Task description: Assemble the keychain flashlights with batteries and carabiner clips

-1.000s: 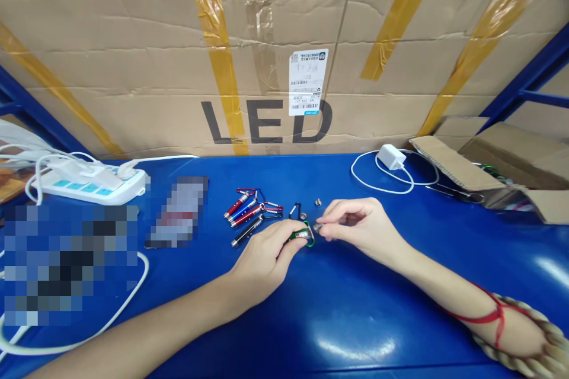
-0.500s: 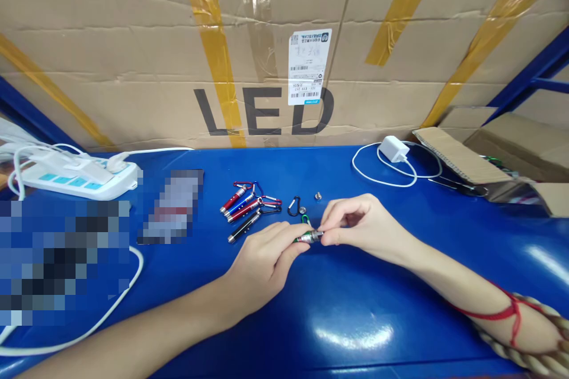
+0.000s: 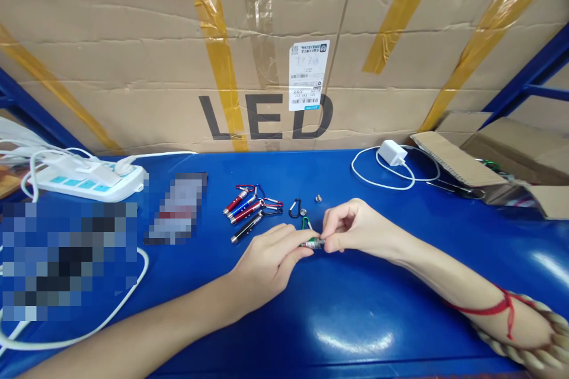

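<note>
My left hand [image 3: 273, 254] pinches a small green and silver keychain flashlight [image 3: 313, 243] between thumb and forefinger. At its silver right end, the fingertips of my right hand [image 3: 349, 228] are closed; the small part between them is mostly hidden. A green carabiner [image 3: 306, 222] shows just behind the flashlight. Close by lie a black carabiner [image 3: 294, 208], a small round metal piece [image 3: 303, 212] and a small silver cap-like part [image 3: 318, 198]. Left of these, several keychain flashlights rest side by side, among them a blue one [image 3: 243, 207] and a black one [image 3: 246, 227], with carabiners attached.
A large cardboard box [image 3: 155, 71] stands behind the blue table [image 3: 284, 331]. At left are a white power strip [image 3: 93, 180], a blurred-out phone-like object [image 3: 178, 207] and cable. At right lie a white charger [image 3: 392, 153], tweezers-like tool and open carton [image 3: 457, 160].
The view has shifted slightly. My right hand has drawn a little to the right at the flashlight's end, while my left hand keeps its hold.
</note>
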### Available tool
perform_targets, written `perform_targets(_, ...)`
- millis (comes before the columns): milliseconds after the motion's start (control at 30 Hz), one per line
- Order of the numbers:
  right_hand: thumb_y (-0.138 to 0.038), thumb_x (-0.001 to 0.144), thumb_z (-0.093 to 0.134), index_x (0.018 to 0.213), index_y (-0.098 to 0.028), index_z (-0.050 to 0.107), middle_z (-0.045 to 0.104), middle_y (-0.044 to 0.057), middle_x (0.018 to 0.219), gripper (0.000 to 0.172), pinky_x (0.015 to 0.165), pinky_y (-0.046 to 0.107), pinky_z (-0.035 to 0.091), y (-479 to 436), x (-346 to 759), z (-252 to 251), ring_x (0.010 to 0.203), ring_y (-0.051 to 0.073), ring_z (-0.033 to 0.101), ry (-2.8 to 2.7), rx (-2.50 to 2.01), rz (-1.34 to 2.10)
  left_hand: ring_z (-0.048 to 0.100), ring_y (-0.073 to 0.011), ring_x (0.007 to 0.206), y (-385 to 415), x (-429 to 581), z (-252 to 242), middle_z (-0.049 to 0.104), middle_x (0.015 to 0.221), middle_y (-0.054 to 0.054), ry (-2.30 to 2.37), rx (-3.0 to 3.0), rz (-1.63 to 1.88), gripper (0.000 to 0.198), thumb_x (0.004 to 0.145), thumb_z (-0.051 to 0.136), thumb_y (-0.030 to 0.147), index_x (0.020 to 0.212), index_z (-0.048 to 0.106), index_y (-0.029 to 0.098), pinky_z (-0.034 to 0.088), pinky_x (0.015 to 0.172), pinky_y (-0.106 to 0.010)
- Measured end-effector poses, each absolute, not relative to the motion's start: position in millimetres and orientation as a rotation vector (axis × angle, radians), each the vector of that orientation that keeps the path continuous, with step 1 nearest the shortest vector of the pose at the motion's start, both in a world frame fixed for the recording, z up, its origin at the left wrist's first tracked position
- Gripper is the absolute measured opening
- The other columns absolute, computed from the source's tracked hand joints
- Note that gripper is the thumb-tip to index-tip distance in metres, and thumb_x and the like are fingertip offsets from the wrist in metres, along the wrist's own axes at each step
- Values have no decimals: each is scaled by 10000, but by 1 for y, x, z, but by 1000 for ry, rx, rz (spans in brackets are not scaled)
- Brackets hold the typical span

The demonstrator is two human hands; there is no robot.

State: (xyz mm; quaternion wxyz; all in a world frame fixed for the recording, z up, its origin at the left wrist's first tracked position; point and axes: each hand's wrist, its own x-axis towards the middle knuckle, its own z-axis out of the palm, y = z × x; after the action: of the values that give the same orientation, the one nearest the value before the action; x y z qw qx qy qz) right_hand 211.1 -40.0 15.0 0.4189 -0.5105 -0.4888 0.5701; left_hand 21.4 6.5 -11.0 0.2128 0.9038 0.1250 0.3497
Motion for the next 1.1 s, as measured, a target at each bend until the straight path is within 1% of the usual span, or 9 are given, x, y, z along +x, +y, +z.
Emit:
perform_targets(200, -159, 406, 846, 513, -137, 655, 599, -46, 473, 220, 397, 136, 400, -43, 204, 17, 422, 36, 501, -1168, -1348, 1495, 525, -133, 625, 9, 20, -15, 636, 702, -44, 266, 2504, 969, 290, 945, 380, 211, 960, 657, 126, 474, 625, -247)
perform_targets(433, -289, 436, 848, 519, -127, 611, 570, -40, 455, 299, 386, 139, 400, -44, 198, 9, 420, 42, 485, -1150, -1429, 1422, 530, -132, 635, 10, 21, -16, 621, 697, -23, 322, 2462, 1016, 260, 929, 404, 177, 1030, 642, 157, 469, 633, -237)
perform_targets(533, -368, 478, 829, 454, -132, 513, 509, -52, 419, 395, 368, 143, 364, -44, 197, 8, 396, 37, 442, -1193, -1461, 1362, 526, -131, 642, 9, 21, -12, 597, 707, -15, 398, 2455, 952, 264, 916, 393, 139, 1006, 639, 174, 454, 630, -232)
perform_targets(600, -402, 524, 808, 465, -138, 487, 491, -53, 428, 420, 364, 148, 344, -44, 198, 8, 392, 37, 427, -1281, -1457, 1234, 521, -128, 640, 8, 21, -9, 581, 712, -14, 460, 2438, 913, 262, 908, 389, 126, 983, 636, 171, 443, 616, -225)
perform_targets(633, -403, 545, 802, 512, -137, 520, 511, -47, 465, 389, 371, 154, 351, -44, 200, 9, 401, 39, 432, -1347, -1433, 1130, 524, -125, 644, 7, 22, -8, 582, 723, -14, 483, 2420, 905, 256, 906, 391, 122, 974, 633, 167, 440, 615, -220)
perform_targets(700, -379, 590, 792, 683, -140, 617, 578, -20, 596, 311, 404, 173, 396, -44, 204, 10, 435, 47, 461, -1520, -1330, 847, 538, -119, 663, 7, 23, -7, 599, 757, -15, 521, 2371, 901, 241, 900, 400, 111, 963, 628, 161, 445, 633, -211)
perform_targets(800, -317, 706, 732, 899, -185, 678, 636, 27, 803, 239, 490, 198, 466, -46, 213, 11, 546, 77, 550, -1836, -1135, 341, 569, -122, 714, 7, 24, -8, 634, 820, -22, 546, 2313, 897, 230, 892, 417, 109, 980, 623, 160, 461, 682, -212)
perform_targets(933, -213, 820, 628, 932, -226, 696, 666, 26, 869, 132, 545, 191, 479, -49, 221, 12, 642, 88, 615, -2123, -1012, -90, 589, -140, 725, 8, 25, -11, 656, 831, -31, 528, 2318, 847, 238, 893, 415, 140, 987, 631, 172, 480, 682, -236)
perform_targets(1100, -217, 846, 593, 940, -266, 686, 681, 0, 859, 140, 601, 191, 489, -51, 224, 17, 653, 87, 635, -2180, -961, -212, 581, -138, 669, 5, 24, -8, 657, 795, -30, 503, 2308, 764, 250, 896, 408, 147, 997, 635, 170, 482, 644, -241)
